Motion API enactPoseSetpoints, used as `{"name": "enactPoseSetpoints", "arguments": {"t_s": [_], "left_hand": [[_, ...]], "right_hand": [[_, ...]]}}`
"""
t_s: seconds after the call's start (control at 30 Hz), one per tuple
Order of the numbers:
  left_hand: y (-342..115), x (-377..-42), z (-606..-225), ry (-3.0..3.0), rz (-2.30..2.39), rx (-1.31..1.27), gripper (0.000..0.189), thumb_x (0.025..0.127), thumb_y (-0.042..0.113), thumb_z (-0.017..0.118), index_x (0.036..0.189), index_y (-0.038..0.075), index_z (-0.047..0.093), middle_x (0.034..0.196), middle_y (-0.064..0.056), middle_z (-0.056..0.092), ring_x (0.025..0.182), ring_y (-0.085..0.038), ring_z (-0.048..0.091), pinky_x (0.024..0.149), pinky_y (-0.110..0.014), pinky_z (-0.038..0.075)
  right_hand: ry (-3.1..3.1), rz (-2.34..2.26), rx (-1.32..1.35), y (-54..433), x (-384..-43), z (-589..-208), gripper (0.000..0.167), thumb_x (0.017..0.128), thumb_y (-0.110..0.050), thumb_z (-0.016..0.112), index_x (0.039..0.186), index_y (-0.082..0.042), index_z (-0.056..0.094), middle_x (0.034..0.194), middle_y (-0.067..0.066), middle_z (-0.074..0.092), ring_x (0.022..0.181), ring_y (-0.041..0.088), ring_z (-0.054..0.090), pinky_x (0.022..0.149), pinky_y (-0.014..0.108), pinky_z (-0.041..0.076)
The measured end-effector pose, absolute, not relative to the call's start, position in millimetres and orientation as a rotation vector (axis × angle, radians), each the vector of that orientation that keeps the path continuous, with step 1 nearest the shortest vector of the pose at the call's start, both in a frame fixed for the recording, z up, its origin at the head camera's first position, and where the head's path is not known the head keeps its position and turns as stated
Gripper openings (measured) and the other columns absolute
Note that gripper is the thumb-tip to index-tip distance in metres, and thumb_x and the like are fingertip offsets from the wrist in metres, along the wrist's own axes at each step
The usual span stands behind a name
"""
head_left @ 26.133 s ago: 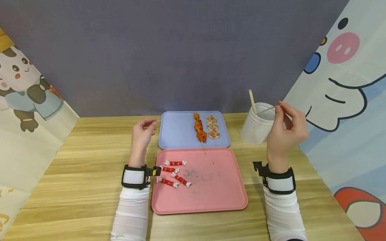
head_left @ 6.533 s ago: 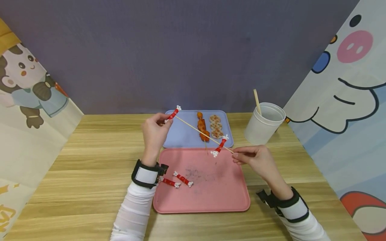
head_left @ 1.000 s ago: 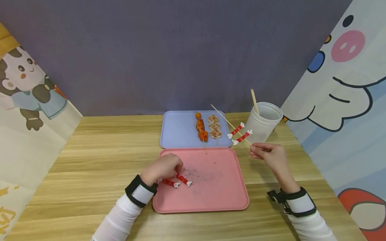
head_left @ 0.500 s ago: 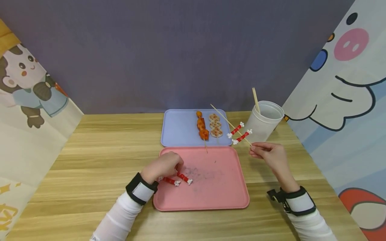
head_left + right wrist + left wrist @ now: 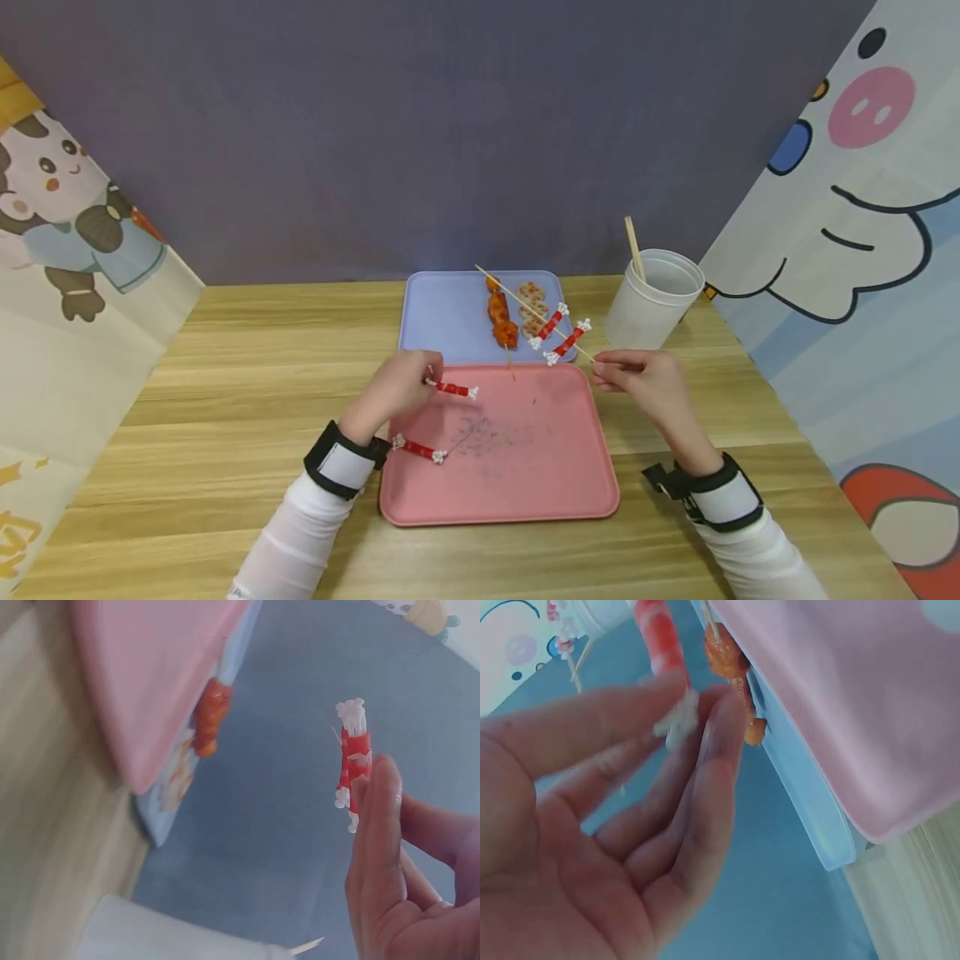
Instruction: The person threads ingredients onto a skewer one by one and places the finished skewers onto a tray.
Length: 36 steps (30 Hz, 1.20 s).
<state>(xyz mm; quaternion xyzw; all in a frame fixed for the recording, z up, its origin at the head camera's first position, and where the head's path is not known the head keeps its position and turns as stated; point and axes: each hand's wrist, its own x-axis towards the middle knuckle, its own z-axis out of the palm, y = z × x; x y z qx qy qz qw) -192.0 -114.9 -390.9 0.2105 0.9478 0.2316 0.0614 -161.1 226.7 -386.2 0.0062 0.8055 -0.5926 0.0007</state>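
Note:
My left hand (image 5: 397,390) pinches one end of an enoki mushroom roll (image 5: 453,389), a red-wrapped bundle with white knobbly ends, above the upper left of the pink tray (image 5: 525,487). In the left wrist view, thumb and fingertips meet near the white end of that roll (image 5: 660,637). My right hand (image 5: 647,379) pinches a thin wooden skewer (image 5: 512,293) near its lower end. Two similar rolls (image 5: 570,341) are threaded crosswise on it; its free tip points up and left. Another enoki roll (image 5: 420,450) lies on the tray's left side.
Behind the pink tray lies a light blue tray (image 5: 442,321) with an orange-glazed skewer (image 5: 499,312) and a lotus-root-slice skewer (image 5: 532,293). A white bucket (image 5: 645,312) at the back right holds wooden sticks (image 5: 633,246). A grey panel (image 5: 480,150) rises behind the table.
My left hand has picked a roll up off the pink tray and raised it away from me. The right hand has brought the loaded skewer leftward, over the blue tray.

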Motion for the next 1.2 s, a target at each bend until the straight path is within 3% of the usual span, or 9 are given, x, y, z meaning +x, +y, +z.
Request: {"name": "enactPoseSetpoints", "arguments": {"t_s": [0.1, 0.4, 0.77, 1.2], "left_hand": [[-114, -195, -388, 2.906, 0.805, 0.525, 0.013, 0.076, -0.003, 0.063, 0.080, 0.009, 0.066, 0.078, -0.004, 0.065, 0.070, -0.017, 0.058, 0.059, -0.029, 0.047], [-112, -203, -379, 3.043, 1.157, 0.367, 0.006, 0.081, 0.002, 0.066, 0.084, 0.005, 0.071, 0.081, -0.009, 0.069, 0.072, -0.021, 0.060, 0.064, -0.034, 0.051], [-105, -210, -364, 3.166, 1.567, 0.267, 0.008, 0.083, 0.009, 0.071, 0.089, 0.005, 0.072, 0.077, -0.010, 0.068, 0.066, -0.020, 0.062, 0.056, -0.029, 0.049], [-100, -219, -356, 3.248, 1.792, 0.193, 0.005, 0.083, 0.008, 0.069, 0.085, 0.004, 0.071, 0.076, -0.010, 0.068, 0.065, -0.021, 0.062, 0.057, -0.029, 0.048]], "right_hand": [[2.517, -1.867, 0.027, 217, -156, -374, 0.034, 0.087, -0.007, 0.066, 0.112, 0.016, 0.061, 0.094, 0.025, 0.070, 0.068, 0.006, 0.070, 0.068, 0.032, 0.058], [2.542, -1.857, -0.054, 210, -152, -367, 0.028, 0.086, -0.006, 0.067, 0.106, 0.013, 0.065, 0.090, 0.026, 0.070, 0.069, 0.012, 0.072, 0.065, 0.032, 0.058], [2.544, -1.884, -0.164, 206, -144, -360, 0.023, 0.086, -0.004, 0.067, 0.102, 0.013, 0.066, 0.091, 0.030, 0.068, 0.069, 0.015, 0.072, 0.065, 0.037, 0.058], [2.541, -1.859, -0.177, 202, -136, -356, 0.023, 0.086, -0.002, 0.066, 0.102, 0.013, 0.066, 0.090, 0.030, 0.068, 0.070, 0.015, 0.072, 0.065, 0.037, 0.058]]}}
